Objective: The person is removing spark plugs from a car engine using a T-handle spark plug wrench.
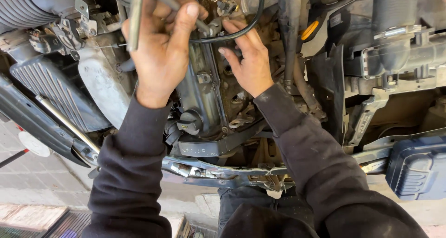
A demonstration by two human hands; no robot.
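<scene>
While the ribbed plastic cover (55, 87) and the slanted metal rod (65, 122) lie far left, the left hand (160, 56) sits over the engine (204, 94) with its grip closed around a metal wrench handle (135, 17), thumb pressed on top. From that handle a slim shaft (186, 12) runs right to a socket (214, 28) seated low among rusty parts. Just right of it, the right hand (248, 61) rests flat, fingers loosely spread and holding nothing, their tips beside the socket under a black hose (246, 24). Further right stand an orange-tipped dipstick (309, 30) and a dark box (418, 168). To my eye, turning well here means keeping the shaft straight on the fastener, steadying the socket with the right fingertips, and keeping the hose off the shaft.
</scene>
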